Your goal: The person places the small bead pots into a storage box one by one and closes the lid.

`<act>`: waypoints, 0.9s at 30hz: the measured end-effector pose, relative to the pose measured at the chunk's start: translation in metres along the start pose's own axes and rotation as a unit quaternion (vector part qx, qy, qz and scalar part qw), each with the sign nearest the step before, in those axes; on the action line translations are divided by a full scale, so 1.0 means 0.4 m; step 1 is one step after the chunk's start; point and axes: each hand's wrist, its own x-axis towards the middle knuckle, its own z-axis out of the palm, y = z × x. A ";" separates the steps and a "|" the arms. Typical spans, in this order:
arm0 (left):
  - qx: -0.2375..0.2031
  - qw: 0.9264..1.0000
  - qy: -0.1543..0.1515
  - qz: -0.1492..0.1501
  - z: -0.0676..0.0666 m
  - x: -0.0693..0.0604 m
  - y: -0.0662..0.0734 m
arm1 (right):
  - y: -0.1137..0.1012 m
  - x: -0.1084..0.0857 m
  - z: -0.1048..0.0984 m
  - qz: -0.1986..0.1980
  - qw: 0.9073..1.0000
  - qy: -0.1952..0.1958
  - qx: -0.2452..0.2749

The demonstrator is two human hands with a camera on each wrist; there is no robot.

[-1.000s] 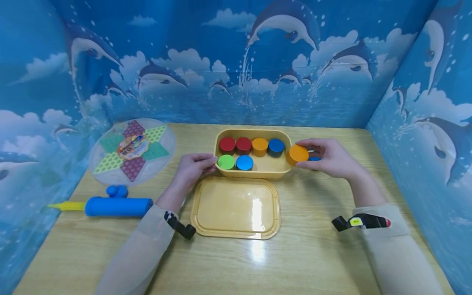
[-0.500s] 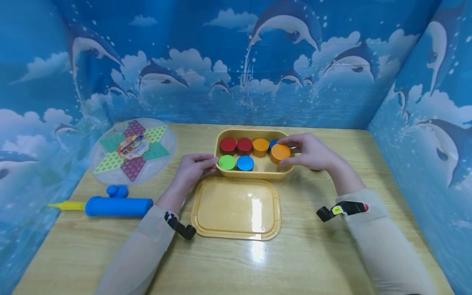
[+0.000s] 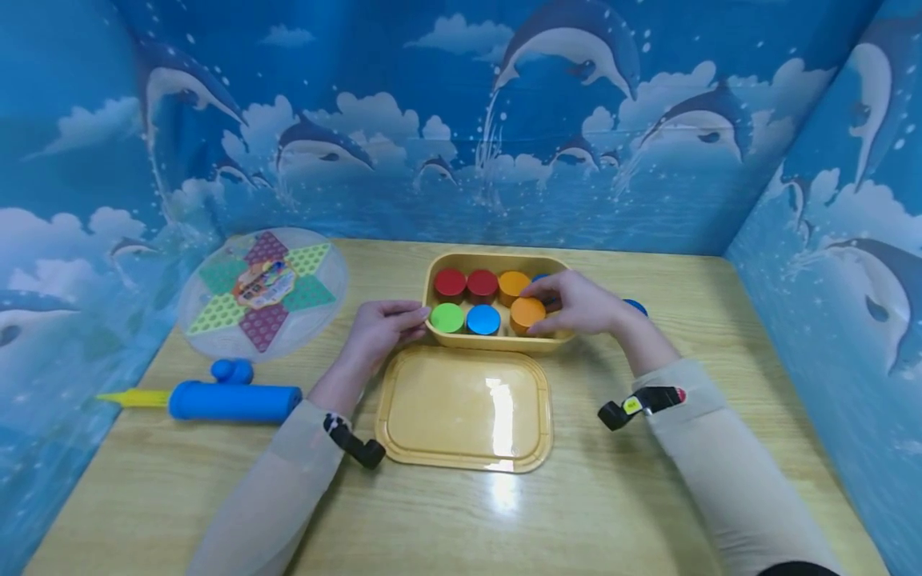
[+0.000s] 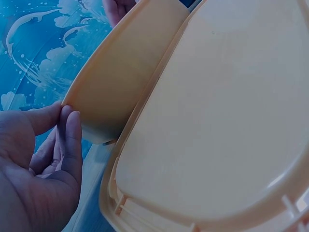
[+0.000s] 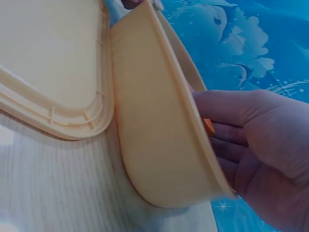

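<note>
A yellow plastic box [image 3: 497, 343] stands near the back of the table. My left hand [image 3: 382, 332] pinches its left rim between thumb and fingers, also plain in the left wrist view. Over the box's right part, my right hand [image 3: 585, 304] grips a short orange cylinder [image 3: 527, 316] in the front row, beside a light blue cylinder [image 3: 483, 320] and a green cylinder [image 3: 447, 318]. Behind them stand two red cylinders [image 3: 450, 283], another orange cylinder [image 3: 513, 285] and a dark blue one [image 3: 540, 278], partly hidden by my right hand. The box wall mostly hides the gripped cylinder in the right wrist view.
The yellow lid [image 3: 464, 410] lies flat in front of the box. A blue round thing [image 3: 637, 306] shows behind my right wrist. At left are a round star-patterned game board [image 3: 263, 292] and a blue hand pump [image 3: 234, 402] with a yellow nozzle. Dolphin-print cloth [image 3: 403, 208] walls the table.
My right hand has carried the orange cylinder leftward from outside the box's right rim into the front row. The left hand has kept its hold on the rim.
</note>
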 end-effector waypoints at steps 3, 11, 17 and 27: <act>0.006 1.000 0.000 -0.001 0.000 0.000 0.000 | -0.001 0.008 0.007 -0.005 1.000 -0.011 -0.008; -0.005 1.000 -0.001 0.000 -0.001 0.000 0.001 | 0.000 0.033 0.023 -0.015 0.998 -0.034 -0.048; -0.005 1.000 -0.002 0.001 0.002 -0.002 0.001 | -0.006 0.040 0.028 -0.016 0.997 -0.039 -0.060; -0.013 1.000 -0.001 0.003 0.003 -0.006 0.004 | -0.008 0.038 0.030 -0.021 0.998 -0.045 -0.043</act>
